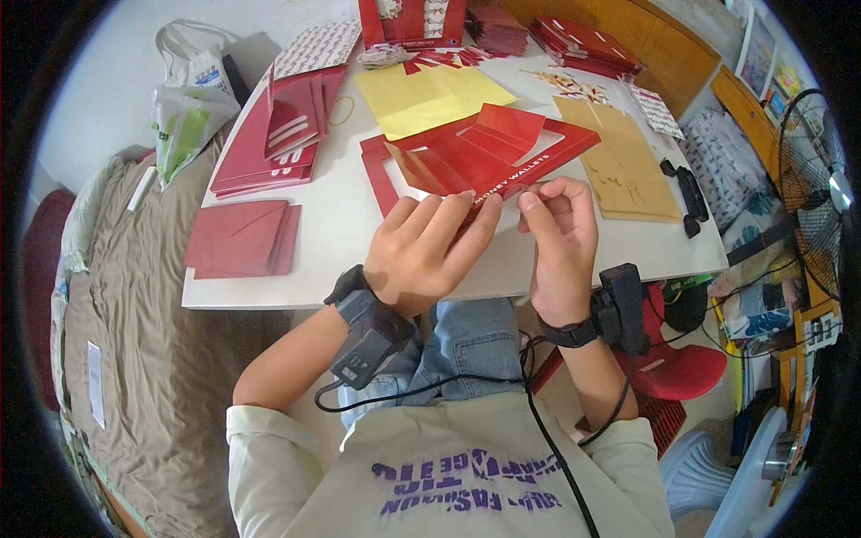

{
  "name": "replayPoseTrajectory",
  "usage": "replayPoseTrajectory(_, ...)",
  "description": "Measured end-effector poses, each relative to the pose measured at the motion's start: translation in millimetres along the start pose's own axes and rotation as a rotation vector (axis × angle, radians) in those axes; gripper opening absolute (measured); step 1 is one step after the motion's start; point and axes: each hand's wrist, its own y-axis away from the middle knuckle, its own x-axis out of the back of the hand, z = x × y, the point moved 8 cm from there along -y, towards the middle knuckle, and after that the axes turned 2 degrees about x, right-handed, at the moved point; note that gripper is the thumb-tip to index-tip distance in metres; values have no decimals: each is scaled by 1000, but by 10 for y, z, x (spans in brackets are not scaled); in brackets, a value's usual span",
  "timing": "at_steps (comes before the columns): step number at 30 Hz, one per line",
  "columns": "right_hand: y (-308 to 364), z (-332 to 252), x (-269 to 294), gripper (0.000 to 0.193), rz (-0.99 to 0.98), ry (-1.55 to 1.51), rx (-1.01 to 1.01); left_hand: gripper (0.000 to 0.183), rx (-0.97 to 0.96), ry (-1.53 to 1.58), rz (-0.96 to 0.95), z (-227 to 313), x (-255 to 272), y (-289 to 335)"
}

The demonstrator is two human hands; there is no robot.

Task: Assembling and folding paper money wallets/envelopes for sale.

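Note:
In front of me lies a red cardboard window box, part flat and part folded up, with white lettering on its near strip and cut-out openings. My left hand grips its near edge, fingers bent over the card and the thumb hidden. Just right of it, by the same edge, my right hand is closed, thumb and forefinger pinched together. Something small and clear may be between those fingertips, but I cannot make it out. Under the box's far side is a yellow sheet.
Red envelopes and red card sheets lie at the left of the white table. Brown card pieces and black clip-like parts are on the right. A finished-looking red box stands at the back. Cables hang from my wrist devices.

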Motion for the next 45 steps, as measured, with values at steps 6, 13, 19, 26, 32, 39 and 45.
replayPoseTrajectory(6, 1, -22, -5, 19, -29, -35, 16, 43, -16, -5, 13, -10, -21, 23)
replayPoseTrajectory(13, 7, -14, 15, 17, -26, 9, 34, 49, 18, 51, -38, 0, -5, -31)
replayPoseTrajectory(19, 1, -9, -19, 17, -29, -29, 20, 51, 25, 41, -33, -4, -2, -29)
replayPoseTrajectory(26, -16, -33, -38, 16, -21, -22, 38, 53, 36, 33, -58, -8, -9, -39)
replayPoseTrajectory(32, -19, -34, -47, 16, -25, -23, 34, 53, 34, 18, -62, -9, 4, -45)
replayPoseTrajectory(39, -20, -41, -62, 15, -28, -21, 17, 56, 31, 1, -77, -5, 1, -57)
replayPoseTrajectory(45, -30, -48, -54, 16, -37, -7, 13, 54, 37, -12, -85, -4, -21, -59)
